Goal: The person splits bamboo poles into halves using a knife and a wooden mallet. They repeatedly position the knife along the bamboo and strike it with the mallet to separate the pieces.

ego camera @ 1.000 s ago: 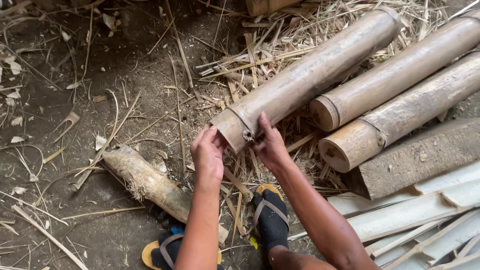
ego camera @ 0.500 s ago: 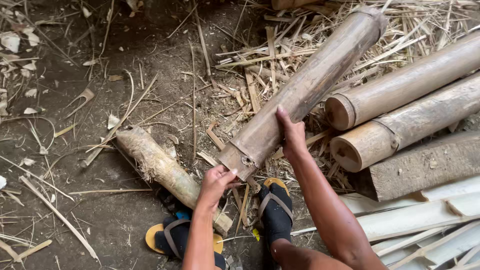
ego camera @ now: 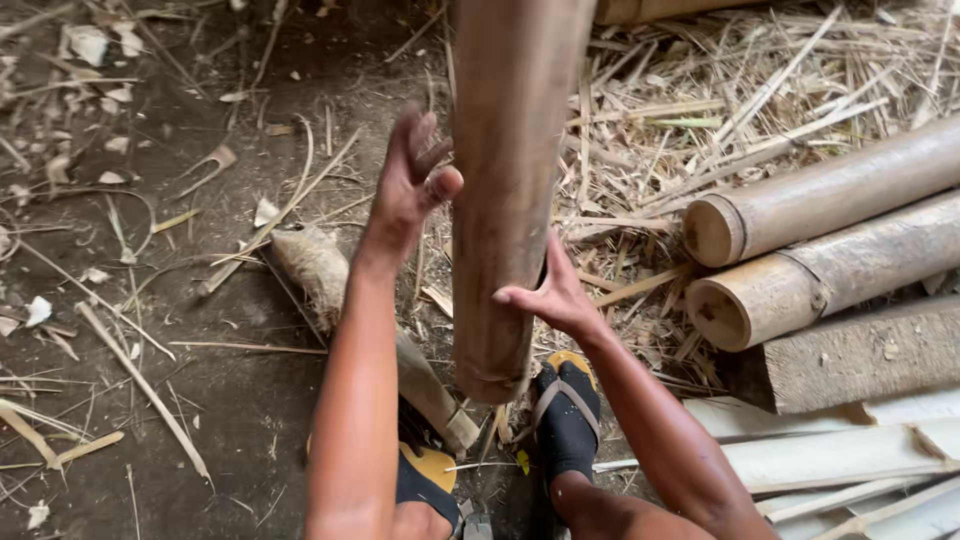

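Currently I'm standing the bamboo pole upright, its base nearly on the dirt just ahead of my sandalled foot; my left hand is open, fingers spread against its left side, and my right hand is open too, palm steadying the lower right. Not cut or split yet as far as I'm seeing; no containers showing, two bamboo poles lying stacked at right.
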